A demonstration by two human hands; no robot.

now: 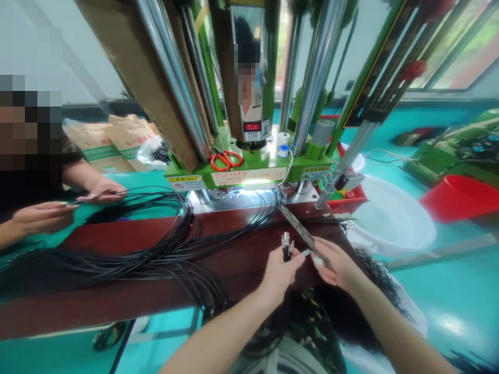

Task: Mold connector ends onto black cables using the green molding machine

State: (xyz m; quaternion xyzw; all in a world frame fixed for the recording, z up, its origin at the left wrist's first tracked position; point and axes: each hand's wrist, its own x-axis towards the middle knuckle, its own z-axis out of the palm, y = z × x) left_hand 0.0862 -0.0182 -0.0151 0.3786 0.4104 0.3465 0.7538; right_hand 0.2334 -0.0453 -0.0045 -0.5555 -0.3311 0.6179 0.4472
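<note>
My left hand (277, 272) is closed around a small bunch of cable ends with silvery metal connectors (286, 243), which stick up above the fingers. Close beside it, my right hand (338, 264) grips a long flat metal bar (298, 227) with slots along it. The bar slants up and left, its far tip at the lit front of the green press (249, 174). A small pale piece shows between the two hands; I cannot make out what it is. Black cables (175, 249) run in a thick bundle over the dark red table (241, 272).
Red-handled scissors (226, 160) and a blue-and-white tape roll (284, 151) lie on the press. At the left, a co-worker's hands (42, 215) hold a thin black cable. A white tub (393, 215) and a red bucket (462, 197) stand at the right.
</note>
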